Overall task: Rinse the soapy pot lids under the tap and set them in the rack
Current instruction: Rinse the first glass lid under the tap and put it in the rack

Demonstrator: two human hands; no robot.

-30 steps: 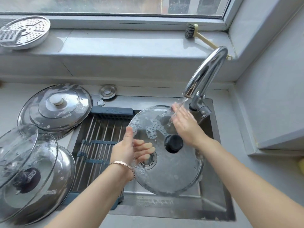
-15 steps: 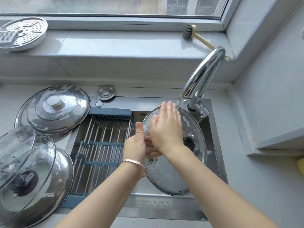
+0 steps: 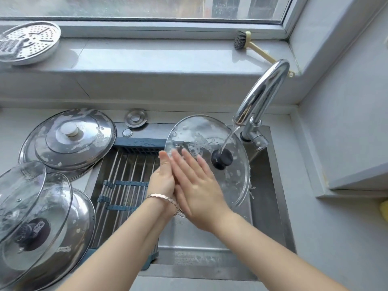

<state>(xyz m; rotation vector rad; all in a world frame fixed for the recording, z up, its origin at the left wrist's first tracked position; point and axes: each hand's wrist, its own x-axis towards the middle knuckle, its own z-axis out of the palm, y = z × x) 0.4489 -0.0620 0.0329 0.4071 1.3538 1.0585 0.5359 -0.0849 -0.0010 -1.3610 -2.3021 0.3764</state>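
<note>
A soapy glass lid (image 3: 210,133) with a black knob (image 3: 222,159) is tilted over the sink (image 3: 264,196). Water from the chrome tap (image 3: 262,93) runs onto the knob. My left hand (image 3: 162,181) grips the lid's left rim, with the thumb on the front and the fingers hidden behind the glass. My right hand (image 3: 197,185) lies flat on the lid's lower left face, fingers straight. The roll-up rack (image 3: 126,177), steel rods with blue bands, spans the sink's left half and holds nothing.
Foamy steel lids (image 3: 71,139) lie on the counter at the left. Glass lids are stacked on a steel lid (image 3: 31,206) at the near left. A perforated steel tray (image 3: 29,43) and a dish brush (image 3: 241,42) rest on the windowsill.
My right hand has slid from the lid's upper right edge, under the tap, down to its lower left face. The lid has lifted, and the stream now hits the knob.
</note>
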